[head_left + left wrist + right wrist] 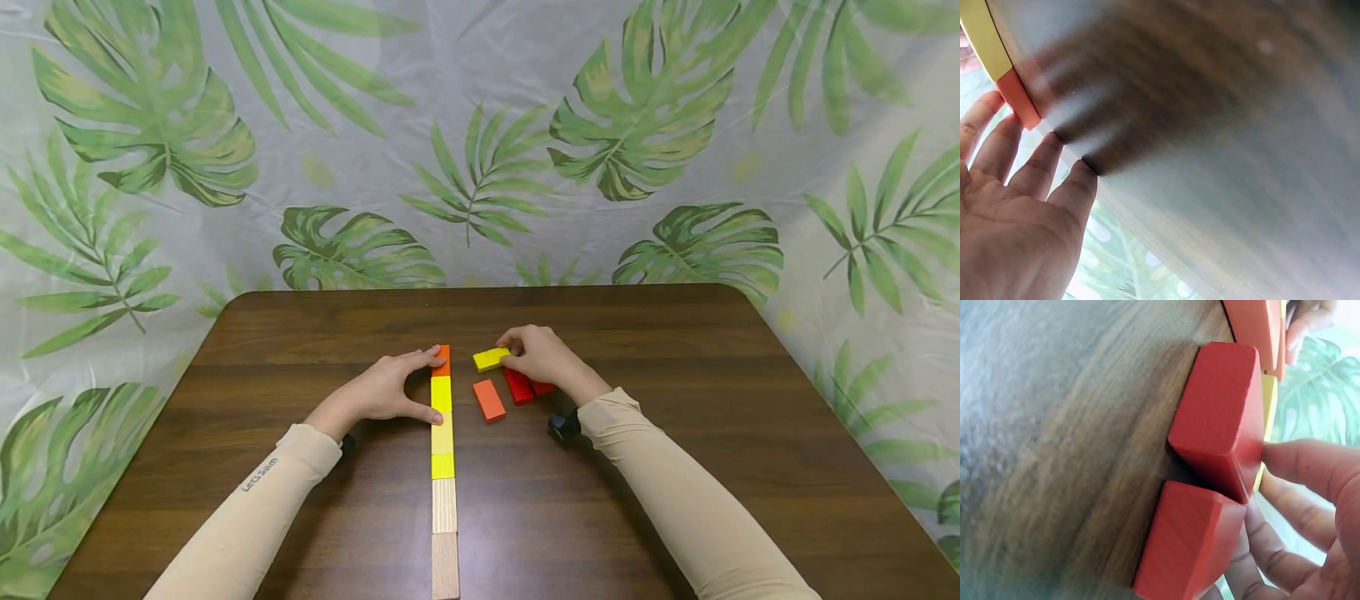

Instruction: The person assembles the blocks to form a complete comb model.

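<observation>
A straight row of flat blocks runs up the table in the head view, with an orange block (440, 362) at its far end, then yellow ones (441, 393) and plain wood ones (444, 505) nearer. My left hand (385, 385) lies along its left side, fingers extended; fingertips touch the orange block and the thumb tip rests at a yellow one. In the left wrist view those fingertips meet the orange block's end (1019, 100). My right hand (546, 358) pinches the right end of a loose yellow block (489, 359), largely hidden behind a red block (1219, 400) in the right wrist view.
Two red blocks (517, 387) lie under and beside the right hand, partly covered by it. A loose orange block (489, 402) sits between them and the row. The brown wooden table (300, 333) ends at a leaf-patterned cloth (480, 167) behind.
</observation>
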Action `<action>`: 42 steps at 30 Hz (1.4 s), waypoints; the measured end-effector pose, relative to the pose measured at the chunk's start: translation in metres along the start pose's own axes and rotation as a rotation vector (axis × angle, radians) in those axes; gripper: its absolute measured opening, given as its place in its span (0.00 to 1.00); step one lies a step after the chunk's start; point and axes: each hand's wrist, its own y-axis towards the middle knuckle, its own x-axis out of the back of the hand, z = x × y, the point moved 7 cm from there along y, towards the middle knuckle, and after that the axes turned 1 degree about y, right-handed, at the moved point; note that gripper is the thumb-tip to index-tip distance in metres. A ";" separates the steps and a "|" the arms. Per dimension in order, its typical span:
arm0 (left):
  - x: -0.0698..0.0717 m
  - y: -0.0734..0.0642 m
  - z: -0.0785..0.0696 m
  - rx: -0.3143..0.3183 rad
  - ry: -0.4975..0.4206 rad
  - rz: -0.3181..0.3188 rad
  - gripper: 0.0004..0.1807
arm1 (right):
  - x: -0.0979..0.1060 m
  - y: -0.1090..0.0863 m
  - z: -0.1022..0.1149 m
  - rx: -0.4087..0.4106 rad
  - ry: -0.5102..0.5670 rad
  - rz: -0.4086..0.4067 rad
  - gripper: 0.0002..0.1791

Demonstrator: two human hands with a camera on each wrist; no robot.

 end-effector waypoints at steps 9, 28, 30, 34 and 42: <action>0.000 0.001 0.001 -0.006 0.004 -0.004 0.57 | 0.001 0.002 -0.004 -0.052 0.016 -0.004 0.17; 0.000 0.001 0.002 -0.005 0.007 0.003 0.58 | -0.004 0.008 0.004 0.030 -0.055 -0.029 0.15; 0.000 0.001 0.002 -0.003 0.007 0.004 0.57 | -0.004 0.009 0.005 0.041 -0.058 -0.032 0.15; 0.000 0.001 0.002 -0.002 0.005 0.004 0.57 | -0.004 0.012 0.010 0.052 -0.058 -0.038 0.16; 0.000 0.001 0.002 -0.009 -0.003 0.005 0.56 | -0.010 0.018 0.019 0.038 -0.052 -0.027 0.17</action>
